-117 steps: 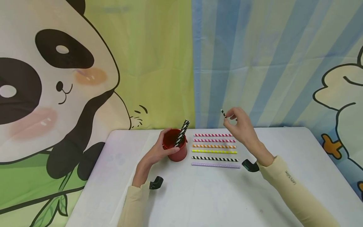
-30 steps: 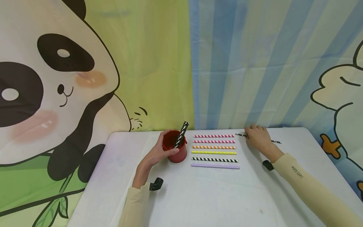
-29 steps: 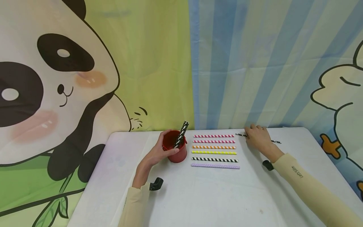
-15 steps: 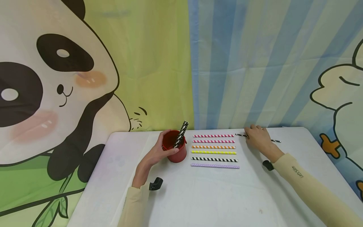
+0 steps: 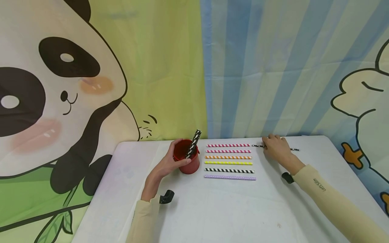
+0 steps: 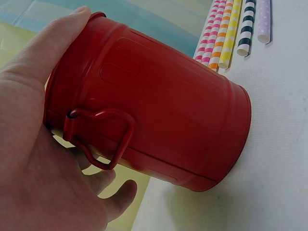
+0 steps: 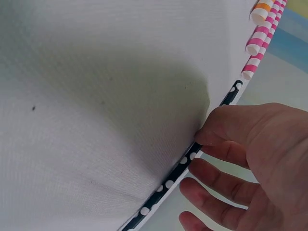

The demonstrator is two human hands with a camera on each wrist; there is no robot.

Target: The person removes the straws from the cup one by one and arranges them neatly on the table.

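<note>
Pinching the black dotted straw (image 7: 180, 168) at the counter (image 5: 231, 209) edge, my right hand (image 5: 275, 148) fingers (image 7: 226, 149) could roll it off; left hand (image 5: 170, 163) fingers wrap the red cup (image 5: 186, 162).

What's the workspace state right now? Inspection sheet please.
Surface: white table, a few small specks near the front.
Job's things: red cup with striped straws standing in it; row of six straws lying parallel; black dotted straw flat near the far edge.
Clutter: nothing seen.
Grippers: left hand grips the red cup; right hand lies over the black dotted straw, fingers touching it.
Cables: nothing seen.
Surroundings: cartoon panda backdrop, striped curtain.
</note>
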